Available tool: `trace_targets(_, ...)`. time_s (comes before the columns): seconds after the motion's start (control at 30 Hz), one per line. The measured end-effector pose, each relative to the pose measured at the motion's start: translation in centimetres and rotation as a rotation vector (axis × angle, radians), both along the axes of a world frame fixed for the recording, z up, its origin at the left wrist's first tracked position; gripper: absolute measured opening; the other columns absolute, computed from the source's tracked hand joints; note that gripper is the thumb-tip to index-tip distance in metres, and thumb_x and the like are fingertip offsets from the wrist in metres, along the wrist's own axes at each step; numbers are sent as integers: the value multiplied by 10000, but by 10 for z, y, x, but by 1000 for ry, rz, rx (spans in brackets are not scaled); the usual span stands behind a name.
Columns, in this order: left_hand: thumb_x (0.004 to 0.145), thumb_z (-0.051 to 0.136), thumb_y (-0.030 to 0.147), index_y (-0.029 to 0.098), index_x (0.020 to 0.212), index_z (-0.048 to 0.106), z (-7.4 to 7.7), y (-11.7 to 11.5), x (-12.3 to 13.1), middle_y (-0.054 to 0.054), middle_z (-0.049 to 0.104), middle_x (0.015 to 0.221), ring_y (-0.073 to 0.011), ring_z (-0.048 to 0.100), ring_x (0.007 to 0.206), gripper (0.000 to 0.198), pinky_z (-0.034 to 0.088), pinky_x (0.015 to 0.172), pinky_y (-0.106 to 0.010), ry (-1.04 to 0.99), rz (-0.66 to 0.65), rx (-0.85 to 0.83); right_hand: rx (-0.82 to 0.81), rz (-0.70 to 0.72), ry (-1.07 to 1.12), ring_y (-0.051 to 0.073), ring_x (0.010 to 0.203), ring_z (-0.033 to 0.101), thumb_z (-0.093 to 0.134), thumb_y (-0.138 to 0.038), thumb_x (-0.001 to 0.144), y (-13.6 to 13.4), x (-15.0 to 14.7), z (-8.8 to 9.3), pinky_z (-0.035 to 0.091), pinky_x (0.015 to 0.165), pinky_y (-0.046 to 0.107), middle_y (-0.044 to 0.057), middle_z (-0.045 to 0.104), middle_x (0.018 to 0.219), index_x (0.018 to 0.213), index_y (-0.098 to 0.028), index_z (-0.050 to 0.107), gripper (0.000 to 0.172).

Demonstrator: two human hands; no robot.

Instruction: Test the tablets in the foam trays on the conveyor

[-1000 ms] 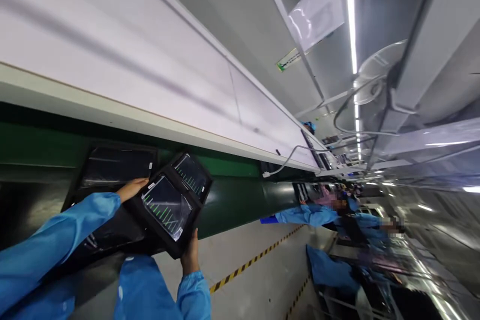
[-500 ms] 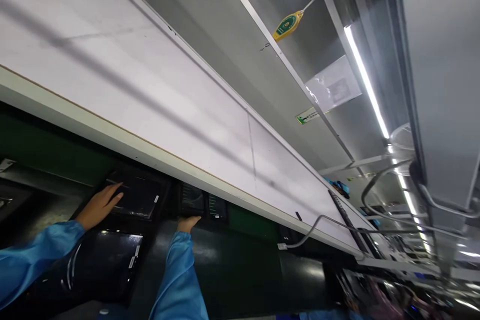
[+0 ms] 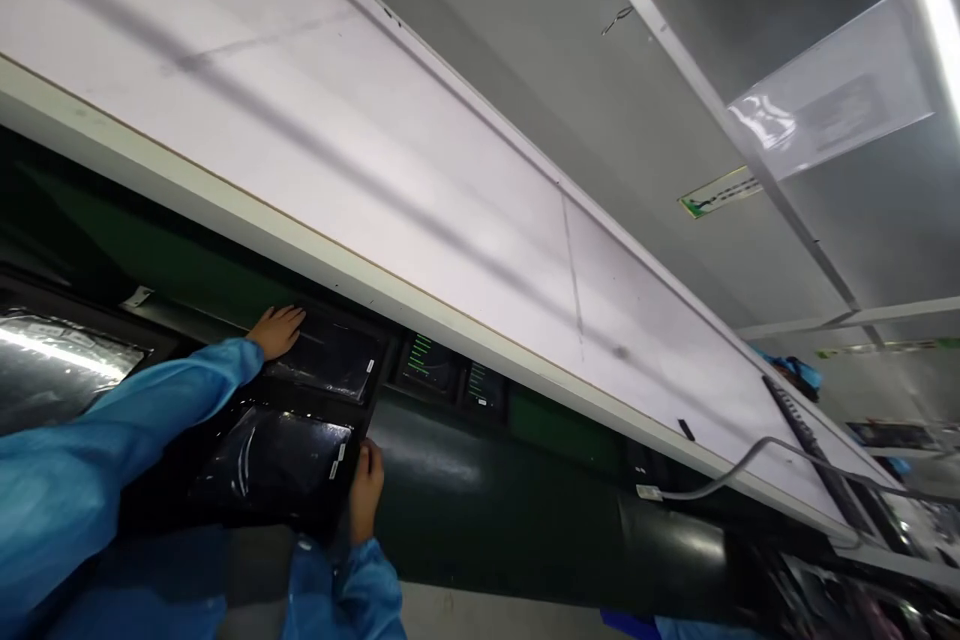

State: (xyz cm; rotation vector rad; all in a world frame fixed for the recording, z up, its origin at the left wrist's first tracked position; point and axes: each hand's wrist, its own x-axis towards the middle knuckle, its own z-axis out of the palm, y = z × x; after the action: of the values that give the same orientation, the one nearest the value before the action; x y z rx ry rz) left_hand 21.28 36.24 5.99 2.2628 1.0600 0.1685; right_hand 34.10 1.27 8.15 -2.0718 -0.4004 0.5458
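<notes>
Two dark flat panels in shiny film lie in a black tray (image 3: 251,407): an upper panel (image 3: 328,357) and a lower panel (image 3: 277,460), both with small white labels. My left hand (image 3: 277,332) rests at the upper left corner of the upper panel, fingers extended. At the tray's right edge is my right hand (image 3: 367,485), its fingers curled round the black rim beside the lower panel. Two smaller dark devices with green marks, one (image 3: 429,363) and another (image 3: 484,388), stand to the right of the upper panel.
A long white shelf (image 3: 420,190) runs diagonally above the dark green work surface (image 3: 487,510). Another film-covered panel (image 3: 60,370) lies at the far left. A grey cable (image 3: 739,473) with a white tag hangs over the shelf edge at the right.
My right hand has moved from the smaller devices down to the tray's right edge. My left hand is now further up at the upper panel's corner. The view has shifted.
</notes>
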Motion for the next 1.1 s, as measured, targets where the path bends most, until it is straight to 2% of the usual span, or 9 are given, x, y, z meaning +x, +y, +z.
trace_targets(0.13,947,651,406,167,1289,577,-2,20,21,-123,544,1383,-304,525,1283,425,438,1096,-577,105,-27,-23,-44,188,3,337,1169,668,614,-521,837,-23,-54,6,482,1080,513,121,739,1177,1056,-255,758,373)
trace_targets(0.23,948,651,400,168,1294,572,-7,25,24,-122,542,1380,-301,533,1271,424,453,1083,-569,134,-31,-29,-108,417,-119,291,1238,627,538,-349,907,-12,-70,11,458,1120,506,120,695,1258,1154,-248,720,322)
trace_targets(0.4,949,651,391,163,1274,581,-12,25,23,-119,557,1355,-292,550,1246,403,475,1063,-553,116,-6,-23,-200,687,-272,267,1430,446,517,-184,923,44,-81,12,383,1193,495,130,582,1434,1266,-189,668,375)
trace_targets(0.53,950,649,398,163,1276,584,-8,25,16,-120,556,1364,-297,540,1265,407,448,1088,-571,56,52,-35,-271,808,-344,308,1542,239,601,-250,927,96,-91,2,269,1224,590,139,383,1610,1355,-188,608,433)
trace_targets(0.63,966,614,427,179,1375,517,3,12,-7,-133,475,1475,-326,457,1366,488,359,1154,-617,-28,134,-21,-297,946,-370,348,1570,119,678,-314,898,123,-98,-7,196,1215,653,142,252,1672,1389,-202,579,513)
trace_targets(0.73,1036,415,459,168,1505,357,17,-27,-53,-166,369,1562,-327,332,1468,556,276,1218,-589,-106,260,9,-312,1019,-376,357,1573,88,706,-292,877,137,-102,-12,177,1213,656,135,203,1689,1333,-202,613,474)
trace_targets(0.83,1044,232,513,178,1539,300,26,-92,-113,-146,388,1558,-269,360,1467,601,315,1238,-461,-148,330,0,-322,1012,-379,353,1571,98,702,-283,887,143,-103,-13,174,1211,656,125,201,1691,1285,-206,632,411)
trace_targets(0.97,1013,296,542,254,1525,345,26,-184,-188,-105,505,1477,-282,500,1372,590,437,1166,-463,-146,315,-26,-301,1028,-359,348,1569,115,681,-318,915,142,-102,-8,167,1201,680,93,198,1696,1293,-248,627,388)
trace_targets(1.1,993,372,519,337,1576,240,13,-232,-229,-99,558,1436,-300,596,1273,625,543,1051,-479,-141,185,-6,-229,868,-329,291,1554,213,561,-337,981,118,-98,-5,256,1215,594,131,293,1659,1413,-209,534,451)
